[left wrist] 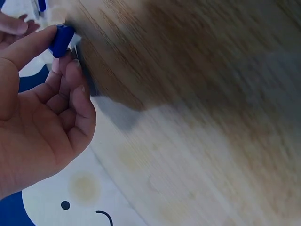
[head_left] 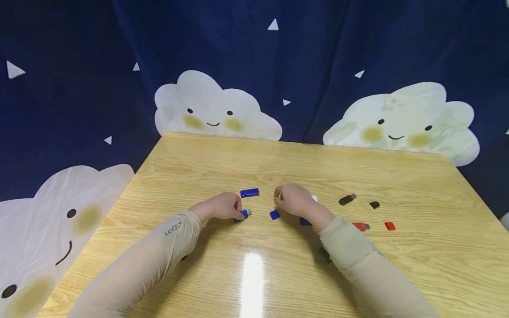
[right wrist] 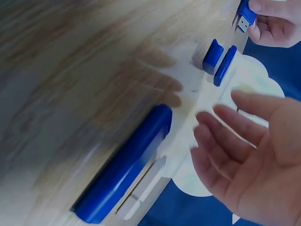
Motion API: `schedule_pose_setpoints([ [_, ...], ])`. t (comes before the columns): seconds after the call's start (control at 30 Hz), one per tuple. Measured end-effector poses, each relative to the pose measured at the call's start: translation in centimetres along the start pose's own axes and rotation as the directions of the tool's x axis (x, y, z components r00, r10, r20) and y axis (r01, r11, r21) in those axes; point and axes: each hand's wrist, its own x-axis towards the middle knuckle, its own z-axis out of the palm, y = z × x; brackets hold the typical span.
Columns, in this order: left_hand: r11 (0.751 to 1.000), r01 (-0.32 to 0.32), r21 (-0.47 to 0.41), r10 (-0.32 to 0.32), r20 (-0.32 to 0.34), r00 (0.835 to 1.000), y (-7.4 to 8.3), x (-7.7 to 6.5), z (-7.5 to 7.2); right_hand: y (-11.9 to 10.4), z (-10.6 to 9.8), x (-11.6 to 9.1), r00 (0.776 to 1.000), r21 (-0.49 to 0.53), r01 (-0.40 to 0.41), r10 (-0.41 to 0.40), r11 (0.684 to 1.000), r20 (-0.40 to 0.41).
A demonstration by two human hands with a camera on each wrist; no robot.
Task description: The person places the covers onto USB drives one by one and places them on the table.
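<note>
My left hand (head_left: 224, 206) pinches a blue USB stick (head_left: 245, 214) between thumb and fingers, its metal plug bare and pointing right. In the left wrist view the thumb presses on the blue body (left wrist: 61, 41). My right hand (head_left: 295, 201) hovers with loosely bent fingers and nothing between them, as the right wrist view shows. Just below its fingertips lies a small blue cap (head_left: 275, 214). Behind, between the hands, is a second blue stick (head_left: 249, 192). Another blue stick (right wrist: 127, 165) lies under the right wrist, next to a white stick (right wrist: 143, 188).
Farther right on the wooden table (head_left: 417, 265) lie a black USB stick (head_left: 347, 199), a black cap (head_left: 374, 205), a red USB stick (head_left: 361, 226) and a red cap (head_left: 390, 225). A black piece (head_left: 324, 254) is partly hidden by the right sleeve. A cloud-patterned curtain (head_left: 238, 39) hangs behind.
</note>
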Motion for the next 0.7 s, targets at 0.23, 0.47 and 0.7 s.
schedule_pose_setpoints([
  [0.23,1.000,-0.004,-0.017,0.004,-0.010,1.000,-0.23,-0.07,-0.14,0.24,0.17,-0.48,0.991,0.067,0.018,-0.027,0.998,0.128],
  [0.47,0.999,-0.010,-0.032,0.010,-0.010,1.000,-0.19,-0.13,-0.28,0.13,0.47,-0.56,0.990,0.092,0.031,-0.043,0.995,0.135],
  [0.7,0.999,0.000,-0.047,-0.001,-0.007,1.000,0.00,-0.24,-0.28,-0.07,0.73,-0.66,0.988,0.114,0.055,-0.070,0.992,0.138],
])
